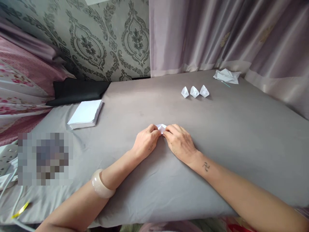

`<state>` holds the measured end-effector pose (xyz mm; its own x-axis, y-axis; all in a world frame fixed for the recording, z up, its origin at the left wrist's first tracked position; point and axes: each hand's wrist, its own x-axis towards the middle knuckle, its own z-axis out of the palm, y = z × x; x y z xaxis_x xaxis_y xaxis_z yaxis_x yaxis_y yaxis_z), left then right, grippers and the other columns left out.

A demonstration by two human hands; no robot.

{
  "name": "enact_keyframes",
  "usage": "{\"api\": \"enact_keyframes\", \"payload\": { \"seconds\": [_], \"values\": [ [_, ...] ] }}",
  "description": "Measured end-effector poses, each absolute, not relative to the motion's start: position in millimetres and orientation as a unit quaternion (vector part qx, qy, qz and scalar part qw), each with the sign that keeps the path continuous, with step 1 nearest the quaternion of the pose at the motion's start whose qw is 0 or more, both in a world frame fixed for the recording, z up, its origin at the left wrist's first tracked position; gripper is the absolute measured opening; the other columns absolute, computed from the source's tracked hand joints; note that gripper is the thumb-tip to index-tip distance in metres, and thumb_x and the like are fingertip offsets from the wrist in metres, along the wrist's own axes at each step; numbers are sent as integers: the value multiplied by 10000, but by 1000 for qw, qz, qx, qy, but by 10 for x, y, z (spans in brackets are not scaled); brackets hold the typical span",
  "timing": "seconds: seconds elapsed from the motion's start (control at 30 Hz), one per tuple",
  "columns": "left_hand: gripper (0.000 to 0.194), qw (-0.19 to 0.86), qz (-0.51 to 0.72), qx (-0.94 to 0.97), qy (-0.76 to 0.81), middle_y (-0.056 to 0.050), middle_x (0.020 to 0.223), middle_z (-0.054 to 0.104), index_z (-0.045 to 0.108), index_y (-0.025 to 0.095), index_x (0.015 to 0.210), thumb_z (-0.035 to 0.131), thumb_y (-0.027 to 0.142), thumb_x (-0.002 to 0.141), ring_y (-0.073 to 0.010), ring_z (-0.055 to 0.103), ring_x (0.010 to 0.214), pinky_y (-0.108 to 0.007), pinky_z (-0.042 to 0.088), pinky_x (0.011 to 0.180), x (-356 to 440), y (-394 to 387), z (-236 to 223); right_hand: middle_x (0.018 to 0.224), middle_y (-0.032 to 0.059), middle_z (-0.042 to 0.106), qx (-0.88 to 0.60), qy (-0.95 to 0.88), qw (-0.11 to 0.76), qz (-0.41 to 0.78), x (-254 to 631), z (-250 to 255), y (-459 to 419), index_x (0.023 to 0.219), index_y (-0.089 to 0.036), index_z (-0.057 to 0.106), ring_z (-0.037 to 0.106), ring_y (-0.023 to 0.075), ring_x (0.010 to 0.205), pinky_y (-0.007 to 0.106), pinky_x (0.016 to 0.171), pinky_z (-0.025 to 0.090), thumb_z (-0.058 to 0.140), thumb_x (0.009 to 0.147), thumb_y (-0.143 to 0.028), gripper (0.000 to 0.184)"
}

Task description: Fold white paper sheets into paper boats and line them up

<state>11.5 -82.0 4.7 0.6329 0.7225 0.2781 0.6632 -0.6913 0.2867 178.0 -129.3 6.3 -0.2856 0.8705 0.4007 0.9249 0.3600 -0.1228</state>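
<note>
Between my two hands, low over the grey cloth, is a small folded piece of white paper [161,128]. My left hand [147,138] pinches its left side, thumb and fingers closed. On the right side my right hand [180,138] grips it the same way. My fingers cover both ends of the paper, so only its creased middle shows. Farther back on the right stand three small folded paper boats [194,91] in a row.
A thick stack of white paper sheets [85,112] lies at the left, near a black cloth [79,90]. White paper pieces [227,76] and a thin green stick [226,84] lie at the back right. A power strip [7,158] with cables sits at the left edge.
</note>
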Motion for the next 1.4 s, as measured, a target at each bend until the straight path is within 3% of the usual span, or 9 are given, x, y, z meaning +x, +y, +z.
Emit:
{"api": "enact_keyframes", "payload": {
  "seconds": [0.23,0.33,0.4,0.47,0.53,0.63,0.77,1.03,1.4],
  "values": [
    [305,66,176,885,425,-68,950,556,682,199,901,402,299,964,-123,505,658,-249,438,553,141,-947,117,1006,73,619,-585,-791,179,-34,1739,115,-1279,863,-168,658,506,204,918,320,739,450,471,926,-109,206],
    [335,69,211,888,402,-106,1044,548,698,180,790,449,342,944,-155,501,742,-317,480,656,113,-905,139,1074,93,598,-584,-793,172,-30,1757,136,-1295,878,-167,661,501,218,958,330,735,461,462,936,-137,209],
    [311,132,266,868,397,-110,1075,578,708,183,782,493,358,922,-191,528,859,-353,493,753,95,-805,165,1095,101,585,-579,-796,176,-27,1776,142,-1308,886,-174,663,502,218,961,325,698,460,466,938,-149,206],
    [279,225,300,815,442,-102,1024,628,709,184,897,495,362,914,-206,558,910,-316,499,717,96,-672,203,1099,101,580,-569,-801,182,-31,1789,139,-1316,890,-182,664,500,215,962,320,680,456,470,934,-141,203],
    [273,299,257,787,474,-70,931,672,694,181,998,532,365,878,-181,580,826,-277,485,674,121,-542,249,1082,97,585,-559,-807,185,-39,1795,129,-1317,873,-186,663,499,212,958,319,680,454,472,927,-126,208],
    [267,392,152,790,447,-33,784,686,716,164,927,543,351,846,-143,581,701,-236,452,629,171,-413,297,1059,90,593,-553,-812,181,-50,1802,122,-1309,873,-196,662,501,209,945,314,671,449,475,918,-105,213],
    [281,434,121,783,429,-27,757,683,727,163,870,554,376,812,-136,575,698,-212,425,602,174,-376,292,1117,93,586,-527,-832,154,-81,1861,145,-1293,913,-203,659,501,212,971,322,721,449,477,910,-79,220],
    [197,419,104,764,480,14,617,585,696,164,739,556,303,733,-101,463,568,-204,335,509,172,-510,341,1135,98,604,-486,-857,138,-102,1982,167,-1264,927,-179,661,510,212,992,332,771,429,458,912,-51,241],
    [209,358,106,796,476,-8,647,638,698,152,757,546,291,789,-118,501,575,-230,350,537,204,-522,308,802,46,638,-441,-868,193,-122,1944,92,-1250,816,-175,676,497,175,785,319,756,401,430,904,-39,295]
  ]
}}
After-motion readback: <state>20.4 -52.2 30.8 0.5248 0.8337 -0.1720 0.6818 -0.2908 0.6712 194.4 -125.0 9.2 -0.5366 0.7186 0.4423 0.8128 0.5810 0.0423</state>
